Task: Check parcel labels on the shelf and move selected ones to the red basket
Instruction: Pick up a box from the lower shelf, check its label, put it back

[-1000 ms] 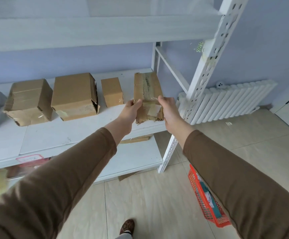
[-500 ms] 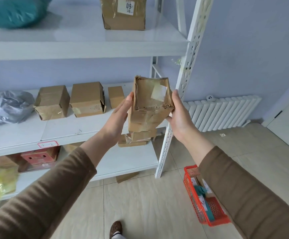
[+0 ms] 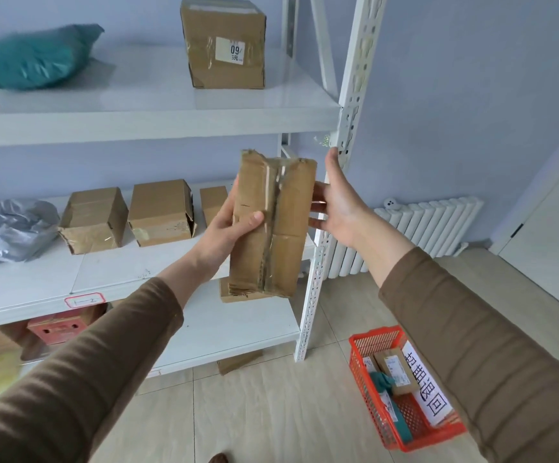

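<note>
Parcel [image 3: 271, 225] upright at chest height before shelf [image 3: 157, 123], taped seam toward me for label check, I judge. Left hand [image 3: 228, 225] grips its edge, thumb across front. Right hand [image 3: 336, 198] fingers straight, steadying the other edge. Red basket [image 3: 385, 339] on floor, lower right.

You can see a white radiator [image 3: 428, 233] on the far right, against the pale blue wall [image 3: 471, 95]. The floor [image 3: 271, 412] has light tan tiles. A white door [image 3: 558, 208] stands at the far right edge.
</note>
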{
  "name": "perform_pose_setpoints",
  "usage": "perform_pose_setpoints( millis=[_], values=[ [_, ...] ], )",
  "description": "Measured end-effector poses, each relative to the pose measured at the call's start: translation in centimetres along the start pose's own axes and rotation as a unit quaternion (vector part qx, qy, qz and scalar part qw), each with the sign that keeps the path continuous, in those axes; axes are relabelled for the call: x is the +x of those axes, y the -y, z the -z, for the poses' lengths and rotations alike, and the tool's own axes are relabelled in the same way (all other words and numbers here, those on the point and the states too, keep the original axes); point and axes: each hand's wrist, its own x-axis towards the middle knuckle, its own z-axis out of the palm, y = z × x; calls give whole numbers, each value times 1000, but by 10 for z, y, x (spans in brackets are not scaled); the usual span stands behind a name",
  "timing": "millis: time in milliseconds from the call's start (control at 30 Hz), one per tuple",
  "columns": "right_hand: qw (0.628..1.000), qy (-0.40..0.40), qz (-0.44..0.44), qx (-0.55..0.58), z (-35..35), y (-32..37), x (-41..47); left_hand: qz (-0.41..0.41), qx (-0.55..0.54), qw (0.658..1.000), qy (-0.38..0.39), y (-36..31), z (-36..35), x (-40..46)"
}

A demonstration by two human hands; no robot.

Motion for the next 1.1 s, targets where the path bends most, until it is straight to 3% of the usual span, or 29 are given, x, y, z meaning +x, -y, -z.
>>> perform_pose_setpoints(
  millis=[67, 167, 333, 433, 567, 667, 900, 1100],
  values=[
    [999, 3, 32, -34, -2, -5, -3, 52, -92, 994, -37, 3, 2, 1],
    [991, 29, 92, -92, -3, -19, -1, 105, -192, 975, -31, 7, 5, 0],
    [990, 108, -29, 88, -5, -52, 9, 110, -270, 955, -46, 16, 0, 6],
    [983, 124, -85, 110, -5, -59, 6, 133, -261, 955, -42, 25, -4, 12],
    [981, 97, -79, 150, -3, -67, 10, 166, -142, 975, -25, 37, 3, 22],
    [984, 62, -45, 159, -3, -75, 16, 156, -58, 983, -78, 44, 11, 29],
    [987, 13, 12, 161, -7, -86, 26, 182, 18, 981, 70, 36, -9, 15],
    [985, 30, 21, 169, 5, -88, 23, 180, 1, 982, 60, 40, -13, 15]
  ],
)
